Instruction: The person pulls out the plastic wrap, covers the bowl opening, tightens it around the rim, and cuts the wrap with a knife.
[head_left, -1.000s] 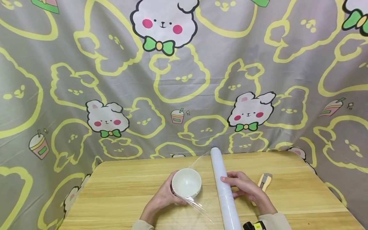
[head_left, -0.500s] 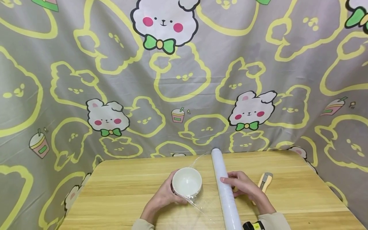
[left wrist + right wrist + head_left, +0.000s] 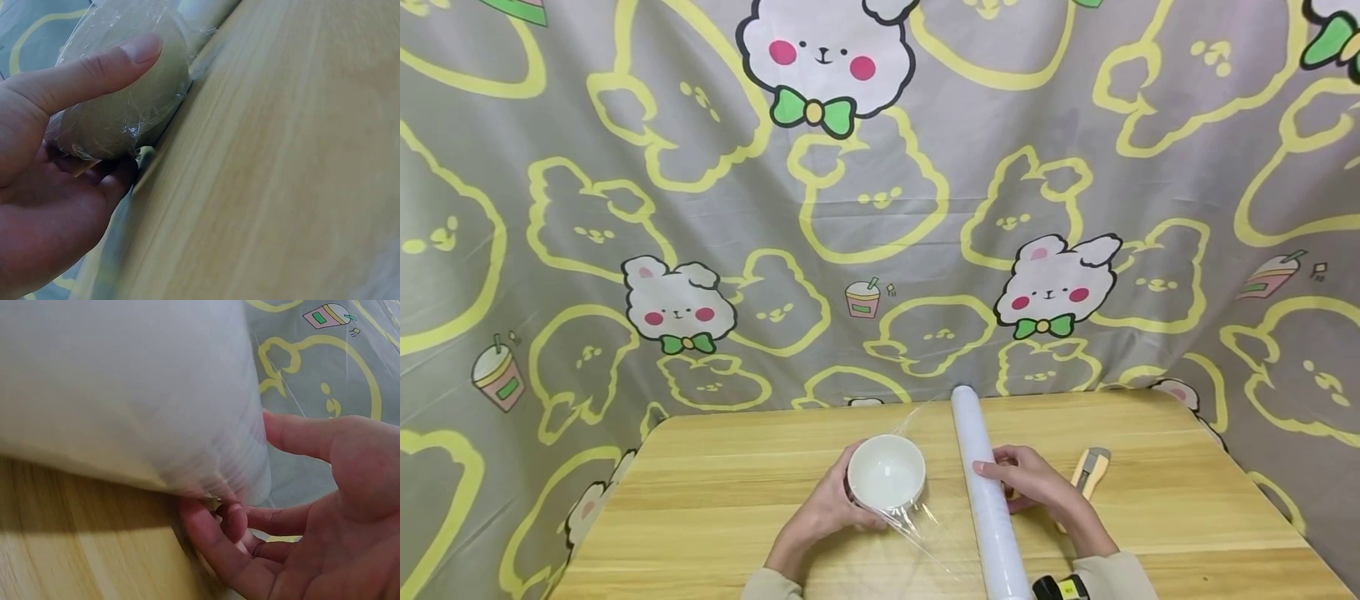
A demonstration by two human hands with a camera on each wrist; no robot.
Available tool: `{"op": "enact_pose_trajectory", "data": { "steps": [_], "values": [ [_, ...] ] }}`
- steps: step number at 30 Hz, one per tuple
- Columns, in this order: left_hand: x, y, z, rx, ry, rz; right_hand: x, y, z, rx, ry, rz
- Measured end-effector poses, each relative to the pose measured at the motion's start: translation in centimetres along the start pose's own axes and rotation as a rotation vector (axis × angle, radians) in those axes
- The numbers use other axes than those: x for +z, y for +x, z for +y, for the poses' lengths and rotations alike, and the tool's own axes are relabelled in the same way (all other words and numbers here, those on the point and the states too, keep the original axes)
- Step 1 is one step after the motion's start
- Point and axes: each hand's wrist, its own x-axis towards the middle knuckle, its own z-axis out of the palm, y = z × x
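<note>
In the head view my left hand [image 3: 833, 507] holds a small white bowl [image 3: 887, 472], its mouth facing up toward the camera. The left wrist view shows the thumb lying across the bowl's film-wrapped outside [image 3: 112, 128], with the fingers curled under it. Clear cling film [image 3: 917, 537] stretches in creases from the bowl toward a long white cling film roll [image 3: 983, 487]. My right hand [image 3: 1033, 479] grips that roll from its right side, thumb on top. In the right wrist view curled fingers [image 3: 212, 540] reach beneath the roll; some fingertips are hidden.
A yellow utility knife [image 3: 1092, 471] lies on the wooden table [image 3: 715, 483], right of the roll and partly behind the right forearm. Beside the right cuff is a black object with a yellow label [image 3: 1062, 587]. A patterned grey cloth [image 3: 820, 333] hangs behind the table.
The creased film below the bowl has shifted and spread slightly. Both hands, the bowl and the roll stay almost where they were.
</note>
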Motion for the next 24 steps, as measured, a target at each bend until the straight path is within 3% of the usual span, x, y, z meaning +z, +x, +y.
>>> {"op": "enact_pose_trajectory", "data": {
  "steps": [24],
  "values": [
    [-0.04,-0.37,0.15,-0.022,0.012,-0.011,-0.24,-0.38,-0.32,-0.069,-0.079,-0.024]
  ]
}}
